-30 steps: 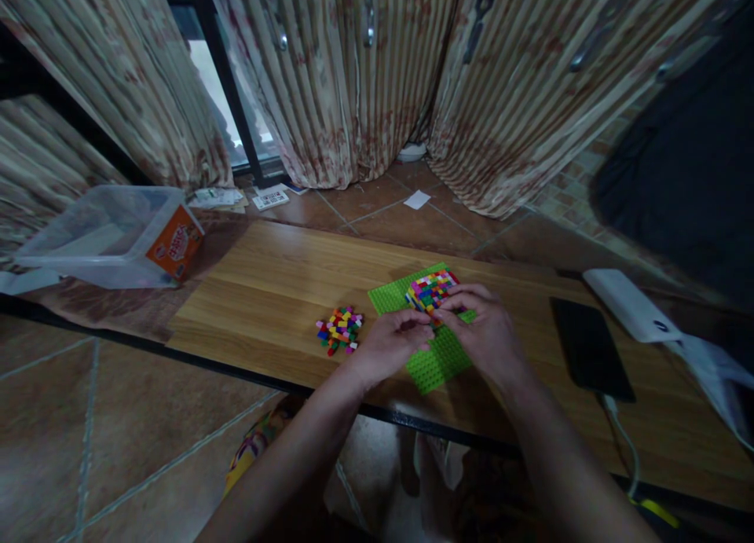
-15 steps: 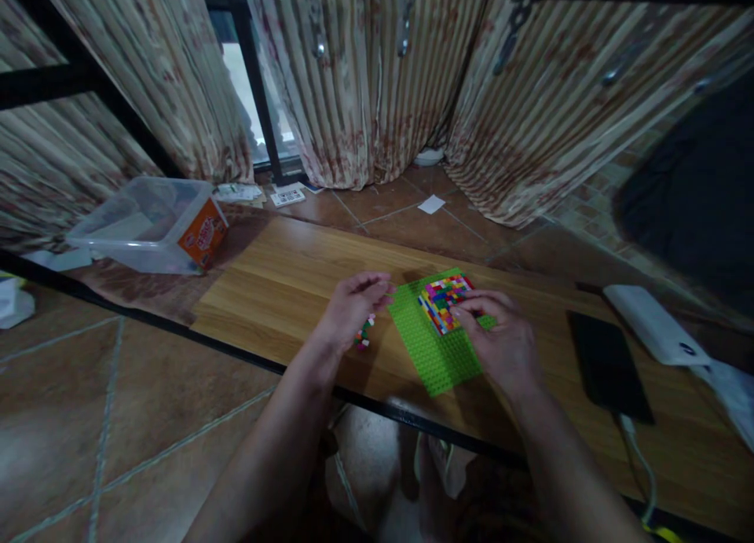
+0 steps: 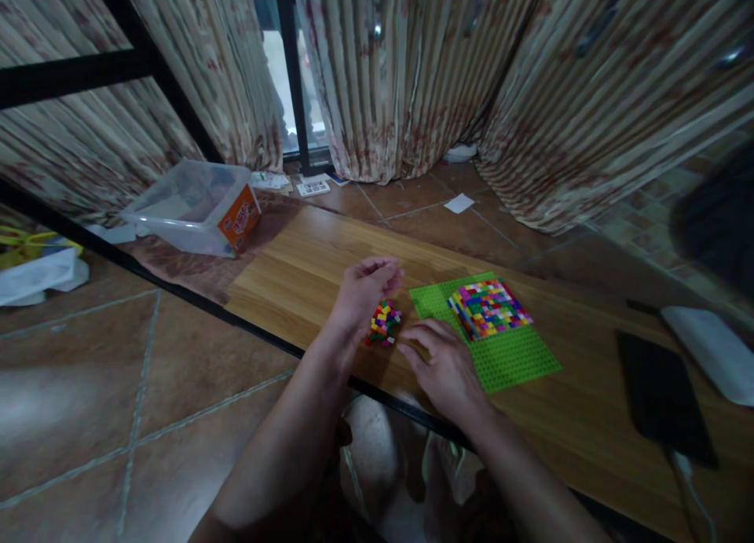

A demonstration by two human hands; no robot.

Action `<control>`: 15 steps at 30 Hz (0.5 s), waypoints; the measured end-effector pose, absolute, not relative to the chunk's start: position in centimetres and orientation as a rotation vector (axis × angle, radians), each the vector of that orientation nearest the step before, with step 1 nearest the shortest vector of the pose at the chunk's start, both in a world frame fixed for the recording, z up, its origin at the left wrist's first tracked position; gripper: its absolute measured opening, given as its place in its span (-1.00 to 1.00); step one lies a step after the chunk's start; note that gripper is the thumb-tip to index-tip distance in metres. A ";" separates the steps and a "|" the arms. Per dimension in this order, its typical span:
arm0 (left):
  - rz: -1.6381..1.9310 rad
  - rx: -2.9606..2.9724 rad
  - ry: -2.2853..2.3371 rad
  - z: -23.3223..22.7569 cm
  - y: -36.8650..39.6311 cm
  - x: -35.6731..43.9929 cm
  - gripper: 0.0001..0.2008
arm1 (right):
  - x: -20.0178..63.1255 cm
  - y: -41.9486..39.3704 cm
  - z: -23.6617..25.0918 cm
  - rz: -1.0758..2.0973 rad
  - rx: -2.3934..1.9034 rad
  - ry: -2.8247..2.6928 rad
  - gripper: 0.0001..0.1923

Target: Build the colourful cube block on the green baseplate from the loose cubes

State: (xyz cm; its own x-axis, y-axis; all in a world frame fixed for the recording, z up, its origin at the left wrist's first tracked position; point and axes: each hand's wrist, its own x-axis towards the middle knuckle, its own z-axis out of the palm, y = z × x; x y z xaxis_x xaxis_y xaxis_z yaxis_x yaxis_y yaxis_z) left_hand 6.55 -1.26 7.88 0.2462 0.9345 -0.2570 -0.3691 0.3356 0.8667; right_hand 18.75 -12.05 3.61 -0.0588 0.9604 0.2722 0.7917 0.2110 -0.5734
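Note:
A green studded baseplate lies on the wooden table, and a rectangular block of multicoloured toy bricks is built up on it. To the plate's left is a small pile of loose toy bricks. My left hand hovers just behind and left of that pile, fingers curled in against the thumb; whatever they hold, if anything, is hidden. At the pile's right side, my right hand reaches in with thumb and forefinger apart and nothing visible between them. It partly covers the plate's near left edge.
A clear plastic bin with an orange label stands beyond the table's left end. On the right of the table are a black phone with a cable and a white device. A dark metal bar runs along the front edge.
My right hand has left the brick block and moved left to the loose pile. My left hand stays near the pile. The view has turned left, so everything appears shifted right.

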 end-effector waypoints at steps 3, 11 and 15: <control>1.024 0.780 0.905 7.8 -1.2 6.4 -0.92 | 17.6 -11.6 2.8 0.381 -1.656 -1.918 -0.97; 1.017 0.785 0.923 7.8 -1.2 6.2 -0.94 | 16.3 -10.8 1.6 0.261 -1.734 -1.968 -0.94; 1.011 0.793 0.926 7.8 -1.2 6.1 -0.94 | 16.1 -10.8 1.6 0.223 -1.737 -1.991 -0.95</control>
State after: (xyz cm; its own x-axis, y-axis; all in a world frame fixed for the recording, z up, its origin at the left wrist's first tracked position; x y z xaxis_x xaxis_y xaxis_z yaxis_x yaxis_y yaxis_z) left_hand 6.11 -1.19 7.82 0.2411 0.9348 -0.2606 -0.3416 0.3331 0.8788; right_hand 16.10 -10.76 1.56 -0.0744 0.9655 0.2496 0.8865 0.1786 -0.4269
